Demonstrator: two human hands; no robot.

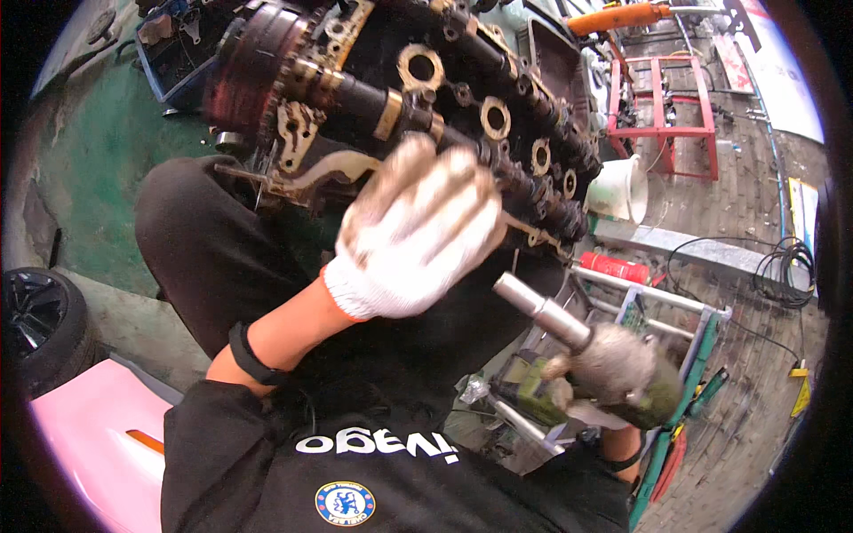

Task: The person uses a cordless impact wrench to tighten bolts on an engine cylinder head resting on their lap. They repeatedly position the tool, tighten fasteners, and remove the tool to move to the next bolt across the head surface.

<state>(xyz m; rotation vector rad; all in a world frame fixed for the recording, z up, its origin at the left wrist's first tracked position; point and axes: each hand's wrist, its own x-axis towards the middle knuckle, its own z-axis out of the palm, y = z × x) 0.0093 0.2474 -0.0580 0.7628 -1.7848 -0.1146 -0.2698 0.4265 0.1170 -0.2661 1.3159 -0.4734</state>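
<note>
My left hand (418, 231), in a soiled white knit glove, is in front of the near camshaft (364, 98) of an engine cylinder head (462, 67). Its fingers are curled and blurred, and anything inside them is hidden. Lower right, my right hand (613, 369), in a greyer glove, grips a green impact wrench (665, 391). A long silver socket (544, 311) on the wrench points up and left toward the cylinder head, apart from it. A dark round sprocket assembly (253, 67) sits at the cylinder head's left end.
A metal frame with green edges (702, 355) stands beside my right arm, near a red cylinder (613, 266). Farther right are a white bucket (622, 188), a red stand (662, 131) and coiled black cable (786, 271). At left lie a wheel (44, 329) and a pink panel (98, 435).
</note>
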